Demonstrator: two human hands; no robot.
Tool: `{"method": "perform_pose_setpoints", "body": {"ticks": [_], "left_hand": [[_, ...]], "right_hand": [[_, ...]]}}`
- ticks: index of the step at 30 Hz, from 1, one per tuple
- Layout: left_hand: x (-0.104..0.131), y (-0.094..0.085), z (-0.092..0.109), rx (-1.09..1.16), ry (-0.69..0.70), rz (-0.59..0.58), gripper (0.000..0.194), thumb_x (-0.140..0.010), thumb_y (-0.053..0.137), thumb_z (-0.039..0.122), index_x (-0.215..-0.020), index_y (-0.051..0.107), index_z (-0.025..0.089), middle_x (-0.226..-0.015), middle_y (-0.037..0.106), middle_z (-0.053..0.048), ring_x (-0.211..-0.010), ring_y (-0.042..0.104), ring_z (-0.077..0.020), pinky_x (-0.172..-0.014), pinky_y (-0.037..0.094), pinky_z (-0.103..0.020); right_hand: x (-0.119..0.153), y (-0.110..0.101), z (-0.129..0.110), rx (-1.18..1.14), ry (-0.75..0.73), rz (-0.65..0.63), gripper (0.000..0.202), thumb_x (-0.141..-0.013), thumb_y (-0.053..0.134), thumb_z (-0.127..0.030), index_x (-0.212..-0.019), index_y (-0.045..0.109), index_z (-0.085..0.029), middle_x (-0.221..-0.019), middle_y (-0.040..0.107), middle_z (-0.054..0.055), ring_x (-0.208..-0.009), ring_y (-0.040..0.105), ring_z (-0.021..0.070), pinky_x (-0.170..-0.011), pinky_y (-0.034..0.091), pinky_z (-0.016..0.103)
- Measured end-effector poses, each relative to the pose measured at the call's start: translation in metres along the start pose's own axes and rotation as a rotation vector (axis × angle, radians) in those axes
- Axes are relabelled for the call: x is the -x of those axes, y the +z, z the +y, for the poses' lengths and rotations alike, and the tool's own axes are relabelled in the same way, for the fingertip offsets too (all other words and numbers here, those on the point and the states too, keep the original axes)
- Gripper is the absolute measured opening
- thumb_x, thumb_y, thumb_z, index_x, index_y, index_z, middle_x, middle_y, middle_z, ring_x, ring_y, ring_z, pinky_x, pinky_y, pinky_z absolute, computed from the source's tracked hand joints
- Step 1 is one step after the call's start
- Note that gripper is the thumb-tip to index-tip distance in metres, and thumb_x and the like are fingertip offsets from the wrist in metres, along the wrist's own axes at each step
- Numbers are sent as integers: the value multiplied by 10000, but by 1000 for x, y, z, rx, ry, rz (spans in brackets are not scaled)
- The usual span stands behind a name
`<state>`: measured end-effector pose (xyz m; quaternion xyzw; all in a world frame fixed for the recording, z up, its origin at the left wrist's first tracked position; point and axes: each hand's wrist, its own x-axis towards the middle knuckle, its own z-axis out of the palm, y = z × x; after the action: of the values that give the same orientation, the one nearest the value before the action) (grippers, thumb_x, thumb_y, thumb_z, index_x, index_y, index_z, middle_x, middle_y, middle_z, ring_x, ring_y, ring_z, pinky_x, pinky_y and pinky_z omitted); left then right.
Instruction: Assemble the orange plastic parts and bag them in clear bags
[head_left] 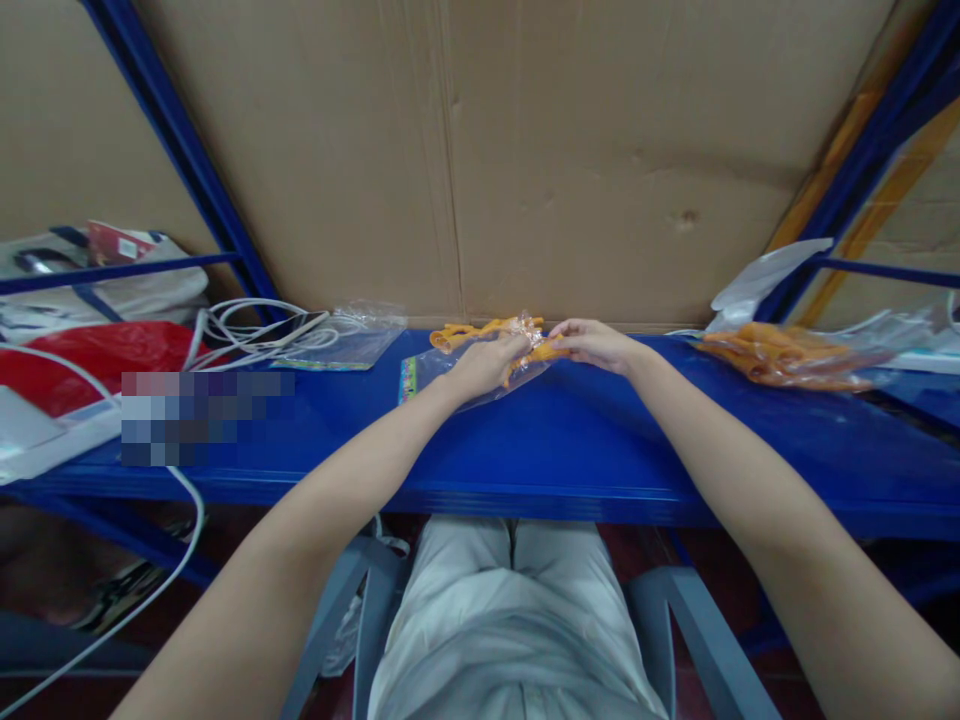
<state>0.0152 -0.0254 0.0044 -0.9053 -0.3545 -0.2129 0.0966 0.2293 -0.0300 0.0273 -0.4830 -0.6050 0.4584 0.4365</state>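
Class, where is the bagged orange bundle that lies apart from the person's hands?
In the head view, the bagged orange bundle lies toward the right, on the blue table, right of the right hand.

Blue tbl (525,450); clr bag (432,369) mid; bagged orange bundle (780,355) R

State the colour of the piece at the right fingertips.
The piece is orange, seen in the head view.
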Motion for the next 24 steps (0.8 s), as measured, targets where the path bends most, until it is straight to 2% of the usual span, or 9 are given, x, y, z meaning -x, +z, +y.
{"method": "perform_pose_setpoints", "body": {"ticks": [4,6,9,11,13,16,18,21,24], "left_hand": [[-1,3,-2,-10,75,44,338,-931,395,121,-1210,576,181,-1199,665,-102,-1163,591,-236,-940,469,-358],[-2,4,-1,-8,125,47,324,-933,397,129,-1191,589,171,-1178,670,-112,-1150,595,-228,-942,465,-344],[-3,3,4,-7,164,35,284,-951,390,164,-1131,609,172,-1145,678,-108,-1114,609,-216,-943,458,-328],[-4,-2,6,-19,119,35,269,-965,381,199,-1121,599,175,-1141,679,-101,-1110,612,-214,-947,454,-329],[-4,-9,6,-53,-12,34,279,-973,369,231,-1156,569,167,-1154,674,-111,-1109,617,-227,-936,460,-339],[-1,-24,-5,-140,-316,-2,325,-969,338,247,-1205,531,135,-1159,667,-168,-1091,633,-277,-894,483,-371],[5,-33,-21,-203,-545,-35,353,-935,388,246,-1229,516,98,-1190,647,-230,-1106,632,-320,-894,489,-401],[15,-41,-53,-231,-830,-147,566,-850,538,398,-1286,484,41,-1216,615,-311,-1146,603,-412,-888,497,-465],[21,-42,-80,-205,-915,-272,611,-807,555,432,-1271,519,36,-1145,655,-309,-1109,622,-431,-840,521,-476]], "right_hand": [[4,5,3,33,110,-317,217,-622,760,-53,-788,688,-172,-836,738,22,-773,681,106,-740,533,205],[6,7,4,61,123,-420,255,-586,786,-80,-818,715,-159,-832,743,28,-791,687,119,-799,538,235],[7,9,5,116,87,-483,302,-553,806,-110,-845,747,-159,-829,747,15,-791,680,122,-823,534,250],[7,11,4,163,50,-483,298,-548,810,-119,-838,764,-170,-837,750,11,-792,676,130,-819,534,259],[7,13,2,212,8,-461,277,-547,811,-115,-815,780,-178,-824,750,18,-776,675,147,-808,537,279],[7,18,0,285,-61,-398,233,-555,811,-98,-769,791,-188,-781,741,28,-723,666,166,-775,542,312],[6,22,0,336,-113,-347,203,-578,809,-109,-758,795,-203,-739,726,15,-694,651,163,-761,539,318],[5,27,-1,398,-199,-267,173,-625,806,-159,-786,802,-222,-685,696,-4,-680,634,158,-745,528,308],[4,28,0,443,-256,-200,216,-657,799,-218,-873,805,-222,-743,715,2,-720,639,169,-731,519,302]]}}
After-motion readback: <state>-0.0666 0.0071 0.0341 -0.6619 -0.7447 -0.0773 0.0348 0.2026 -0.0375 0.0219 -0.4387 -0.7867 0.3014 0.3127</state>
